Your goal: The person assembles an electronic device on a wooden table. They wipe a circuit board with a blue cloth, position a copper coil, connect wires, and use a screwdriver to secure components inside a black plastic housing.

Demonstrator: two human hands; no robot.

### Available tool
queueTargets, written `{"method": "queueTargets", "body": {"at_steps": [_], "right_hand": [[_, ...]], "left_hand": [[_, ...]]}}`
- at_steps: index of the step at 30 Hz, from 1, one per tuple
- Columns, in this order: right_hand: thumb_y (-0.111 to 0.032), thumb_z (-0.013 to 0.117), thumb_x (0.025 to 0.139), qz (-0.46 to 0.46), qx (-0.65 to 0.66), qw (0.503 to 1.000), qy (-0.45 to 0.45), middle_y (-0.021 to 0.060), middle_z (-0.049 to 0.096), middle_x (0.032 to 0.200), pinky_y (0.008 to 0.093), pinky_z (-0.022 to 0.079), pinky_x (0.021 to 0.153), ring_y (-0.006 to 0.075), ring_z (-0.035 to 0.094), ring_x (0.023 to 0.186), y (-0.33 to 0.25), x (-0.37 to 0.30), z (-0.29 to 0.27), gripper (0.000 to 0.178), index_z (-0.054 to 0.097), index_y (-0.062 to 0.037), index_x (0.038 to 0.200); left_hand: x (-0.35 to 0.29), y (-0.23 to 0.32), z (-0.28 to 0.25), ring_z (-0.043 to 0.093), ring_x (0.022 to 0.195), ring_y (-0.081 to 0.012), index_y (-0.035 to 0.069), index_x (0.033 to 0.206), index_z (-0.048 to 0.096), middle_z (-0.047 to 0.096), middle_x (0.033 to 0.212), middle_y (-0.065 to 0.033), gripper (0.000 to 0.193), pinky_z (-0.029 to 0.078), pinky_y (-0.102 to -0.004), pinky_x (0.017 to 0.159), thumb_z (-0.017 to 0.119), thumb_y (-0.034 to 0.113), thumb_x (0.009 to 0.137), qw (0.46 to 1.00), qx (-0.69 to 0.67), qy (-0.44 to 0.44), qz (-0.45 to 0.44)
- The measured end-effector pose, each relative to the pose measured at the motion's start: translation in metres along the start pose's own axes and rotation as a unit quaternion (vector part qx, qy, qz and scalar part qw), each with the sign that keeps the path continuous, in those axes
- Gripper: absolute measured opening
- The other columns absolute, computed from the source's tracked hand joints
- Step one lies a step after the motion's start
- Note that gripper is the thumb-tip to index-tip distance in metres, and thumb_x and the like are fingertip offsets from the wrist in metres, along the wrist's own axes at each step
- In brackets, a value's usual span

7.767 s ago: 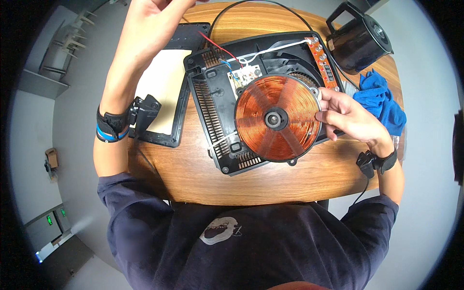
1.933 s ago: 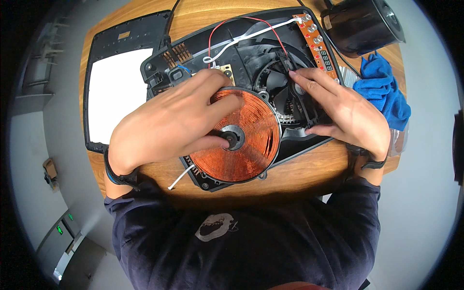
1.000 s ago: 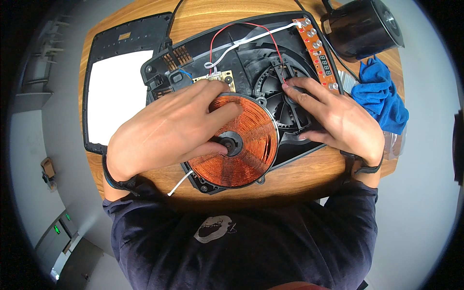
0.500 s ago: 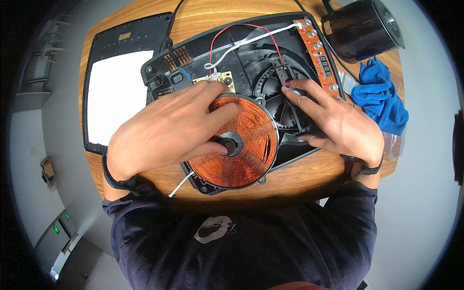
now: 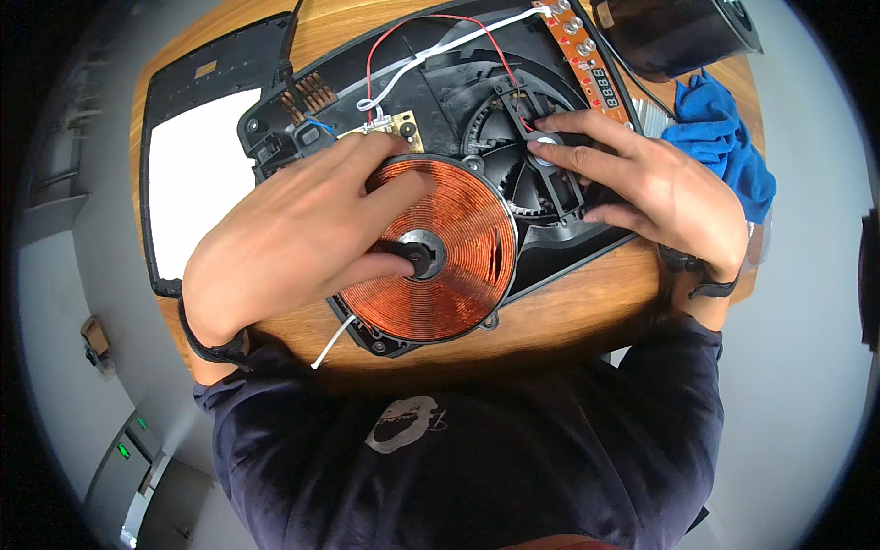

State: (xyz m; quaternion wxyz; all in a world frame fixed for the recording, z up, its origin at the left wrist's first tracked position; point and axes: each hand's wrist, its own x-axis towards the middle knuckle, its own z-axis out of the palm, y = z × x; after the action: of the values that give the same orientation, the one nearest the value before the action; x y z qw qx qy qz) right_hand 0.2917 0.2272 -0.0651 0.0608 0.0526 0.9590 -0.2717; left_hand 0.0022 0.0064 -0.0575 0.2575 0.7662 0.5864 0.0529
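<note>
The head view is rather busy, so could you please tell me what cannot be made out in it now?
Head view: part of the circuit board, hidden behind the left hand and copper coil.
Head view: part of the fan, covered by the right hand.
Head view: part of the black jug, cut off by the upper edge.

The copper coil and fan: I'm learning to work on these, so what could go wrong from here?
The red wire loops to the fan, close to the right hand; it might snag. The left hand rests on the copper coil, near the circuit board; a slip could scrape the board. The free end of the white lead sticks out past the black housing, so it could catch.
</note>
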Motion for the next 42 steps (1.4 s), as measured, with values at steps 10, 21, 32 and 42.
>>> {"method": "queueTargets", "body": {"at_steps": [10,21,32,42], "right_hand": [[0.011,0.083,0.080,-0.020,0.032,0.999,-0.003,0.0119,0.060,0.158,0.0517,0.061,0.097,0.0428,0.073,0.120,0.008,0.001,0.005,0.074,0.067,-0.0082,0.150],[0.000,0.078,0.093,-0.035,-0.008,0.999,0.016,0.0105,0.060,0.157,0.0515,0.060,0.099,0.0427,0.073,0.119,0.010,0.001,0.008,0.052,0.069,-0.0053,0.143],[-0.005,0.077,0.097,-0.035,-0.020,0.999,0.009,0.0123,0.060,0.155,0.0530,0.059,0.100,0.0439,0.072,0.120,0.002,0.003,0.008,0.048,0.068,-0.0039,0.145],[-0.008,0.077,0.099,-0.046,-0.052,0.997,0.024,0.0160,0.061,0.153,0.0525,0.060,0.098,0.0444,0.074,0.115,-0.006,0.002,0.009,0.047,0.069,-0.0040,0.146]], "left_hand": [[0.000,-0.002,0.005,0.067,0.136,-0.0423,0.011,0.145,0.067,0.059,0.155,-0.0188,0.068,0.060,-0.0491,0.106,0.088,0.045,0.090,1.000,0.021,0.006,-0.004],[0.000,-0.001,0.004,0.068,0.133,-0.0426,0.011,0.144,0.067,0.059,0.154,-0.0178,0.066,0.061,-0.0493,0.104,0.088,0.043,0.090,1.000,0.023,0.017,0.003],[-0.004,0.006,0.005,0.064,0.137,-0.0420,0.006,0.145,0.066,0.058,0.155,-0.0183,0.063,0.057,-0.0479,0.109,0.086,0.036,0.093,0.999,0.037,0.016,0.004],[-0.001,0.013,0.013,0.068,0.126,-0.0359,0.005,0.121,0.075,0.068,0.136,-0.0118,0.035,0.058,-0.0469,0.106,0.085,0.020,0.091,0.987,0.096,0.083,0.094]]}}
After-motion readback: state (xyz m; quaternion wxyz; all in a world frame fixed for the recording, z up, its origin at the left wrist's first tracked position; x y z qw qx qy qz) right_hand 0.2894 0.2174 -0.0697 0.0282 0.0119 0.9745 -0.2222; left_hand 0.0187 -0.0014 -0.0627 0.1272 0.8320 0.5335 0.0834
